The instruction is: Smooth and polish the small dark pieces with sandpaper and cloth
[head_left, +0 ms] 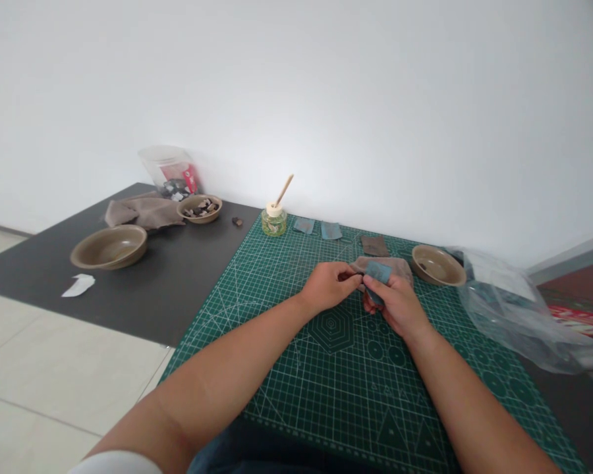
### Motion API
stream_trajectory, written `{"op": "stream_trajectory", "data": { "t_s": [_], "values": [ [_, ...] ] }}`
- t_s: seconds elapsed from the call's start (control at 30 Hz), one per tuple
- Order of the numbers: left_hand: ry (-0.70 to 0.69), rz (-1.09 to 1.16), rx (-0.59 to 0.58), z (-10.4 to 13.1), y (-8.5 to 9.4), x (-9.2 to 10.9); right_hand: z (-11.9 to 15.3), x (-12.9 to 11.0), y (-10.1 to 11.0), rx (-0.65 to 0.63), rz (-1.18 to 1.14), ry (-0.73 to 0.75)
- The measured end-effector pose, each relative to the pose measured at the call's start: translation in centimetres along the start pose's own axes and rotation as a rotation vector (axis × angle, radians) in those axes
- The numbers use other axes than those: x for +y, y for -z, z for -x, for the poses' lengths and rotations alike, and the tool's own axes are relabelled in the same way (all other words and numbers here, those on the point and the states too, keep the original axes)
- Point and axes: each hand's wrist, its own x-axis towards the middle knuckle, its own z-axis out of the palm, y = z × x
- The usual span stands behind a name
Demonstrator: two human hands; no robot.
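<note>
Above the green cutting mat (277, 342), my two hands meet. My right hand (400, 306) is closed on a folded blue-grey square sheet (378, 271) that looks like sandpaper. My left hand (329, 286) pinches a small dark piece, mostly hidden by the fingers, against that sheet. Just behind the hands lies a brownish cloth (400, 266). Farther back on the mat are two more blue-grey squares, one on the left (304, 226) and one on the right (331, 230), plus a brown square (374, 245).
A bowl (439, 266) with a small dark piece sits right of the hands, beside a clear plastic bag (504, 309). A jar of yellowish liquid (274, 220) holds a stick. Leftward are a bowl of small chips (200, 209), a large bowl (109, 249), crumpled cloth (143, 210) and a plastic tub (165, 164).
</note>
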Motion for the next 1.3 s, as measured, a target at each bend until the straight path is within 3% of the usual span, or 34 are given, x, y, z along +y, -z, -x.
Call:
{"op": "stream_trajectory", "data": {
  "t_s": [0.23,0.4,0.67,1.07,1.3],
  "values": [
    [0.033,0.079,-0.021,0.00,0.11,0.00,-0.19,0.36,0.19,-0.018,-0.041,0.016],
    [0.148,0.323,-0.038,-0.21,0.07,-0.25,-0.25,0.39,0.12,-0.024,-0.081,0.013],
    [0.237,0.599,0.045,-0.46,0.42,-0.31,-0.43,0.51,0.30,-0.002,-0.166,-0.010],
    [0.156,0.445,-0.023,-0.49,-0.04,-0.38,-0.36,0.58,0.22,-0.034,-0.122,-0.020],
    [0.129,0.497,-0.092,-0.63,-0.38,-0.51,-0.40,0.84,0.11,-0.037,-0.006,-0.001]
  ]
}}
